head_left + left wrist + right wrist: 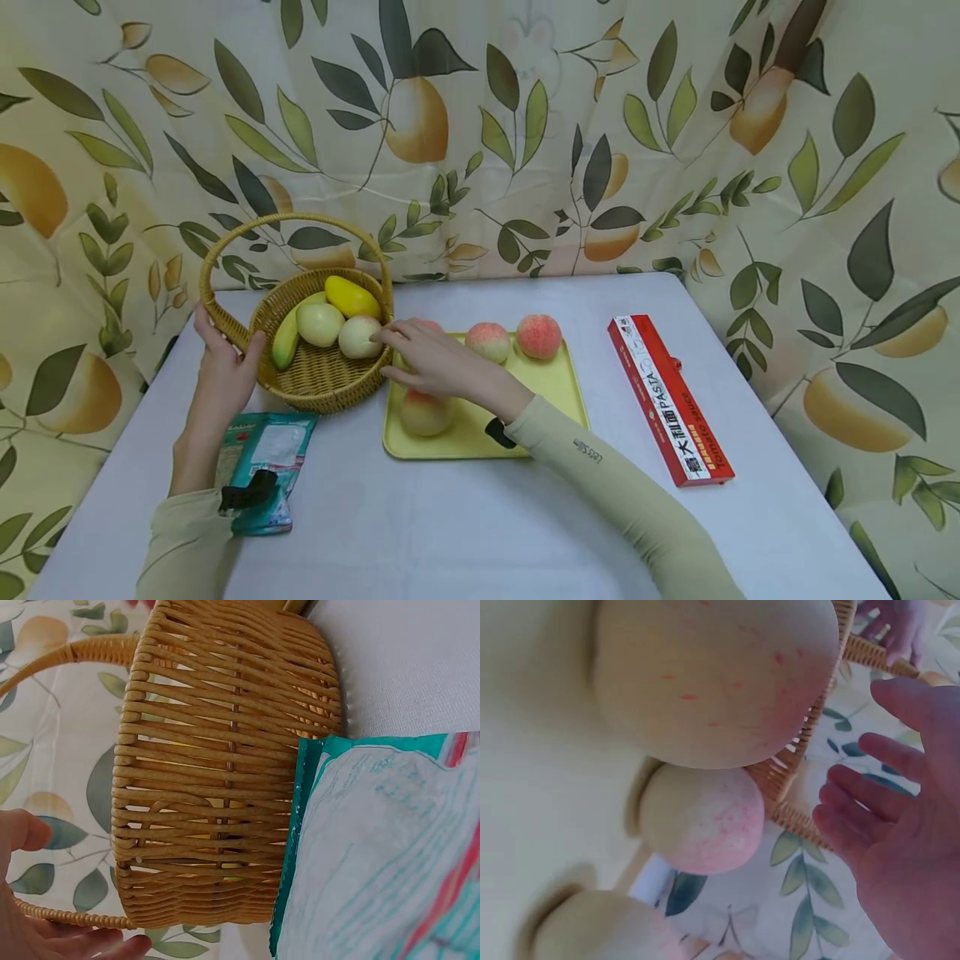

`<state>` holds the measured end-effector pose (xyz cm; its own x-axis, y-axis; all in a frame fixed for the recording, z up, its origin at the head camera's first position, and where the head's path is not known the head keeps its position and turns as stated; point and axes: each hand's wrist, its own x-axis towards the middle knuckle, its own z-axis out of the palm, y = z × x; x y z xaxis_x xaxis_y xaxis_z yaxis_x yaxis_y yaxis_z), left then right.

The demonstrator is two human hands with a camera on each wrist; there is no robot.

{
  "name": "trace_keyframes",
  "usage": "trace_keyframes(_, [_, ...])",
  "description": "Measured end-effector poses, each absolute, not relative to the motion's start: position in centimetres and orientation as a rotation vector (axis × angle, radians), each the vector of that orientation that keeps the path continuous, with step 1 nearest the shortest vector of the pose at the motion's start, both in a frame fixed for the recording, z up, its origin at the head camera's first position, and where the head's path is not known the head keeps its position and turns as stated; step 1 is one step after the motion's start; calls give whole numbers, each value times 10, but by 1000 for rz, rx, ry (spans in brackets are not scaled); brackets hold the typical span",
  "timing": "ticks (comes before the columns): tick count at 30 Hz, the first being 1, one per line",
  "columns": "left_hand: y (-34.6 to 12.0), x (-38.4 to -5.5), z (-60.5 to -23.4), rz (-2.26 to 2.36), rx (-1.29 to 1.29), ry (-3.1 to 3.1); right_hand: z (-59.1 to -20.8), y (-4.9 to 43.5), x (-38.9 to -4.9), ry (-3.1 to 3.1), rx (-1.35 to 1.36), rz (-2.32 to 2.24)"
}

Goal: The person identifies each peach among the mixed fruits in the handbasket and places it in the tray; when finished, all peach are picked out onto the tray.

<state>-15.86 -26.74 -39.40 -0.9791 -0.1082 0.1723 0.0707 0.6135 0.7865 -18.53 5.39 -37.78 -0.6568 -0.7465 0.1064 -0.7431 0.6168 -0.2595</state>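
My left hand [228,371] holds the left side of the woven basket [322,392] where the handle [296,218] meets the rim, thumb and fingers on either side of it. Inside the basket lie a banana [286,337], a yellow mango-like fruit [352,297] and two pale round fruits. My right hand [442,362] reaches over the basket's right rim, its fingertips right at the nearer pale fruit [358,337]. In the right wrist view the fingers are loosely bent with nothing between them. Several pink-blushed peaches [426,414] sit on the yellow tray [480,452], one partly hidden behind my right hand.
A teal packet [281,446] lies at the left, partly under my left wrist. Right of the tray is a red pasta box [670,400]. A leaf-printed curtain [487,217] hangs behind the white-covered table [450,525].
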Motion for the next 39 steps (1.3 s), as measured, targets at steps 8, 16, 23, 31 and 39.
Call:
trace_keyframes(8, [-269, -158, -395, -1293, 50, -2639, -372, 20, -206, 2796, -1296, -290])
trace_keyframes(16, [-272, -157, -399, -1300, 53, -2634, -375, -10, -235, 2678, -1135, -223])
trace_keyframes(23, [-271, -156, -402, -1318, 39, -2646, -384, -26, -249, 2591, -1014, -175])
trace_keyframes(31, [-269, -158, -399, -1312, 11, -2611, -375, -35, -251, 2638, -1025, -27])
trace_keyframes(39, [-268, -159, -398, -1306, 6, -2610, -375, -38, -254, 2644, -1021, 49])
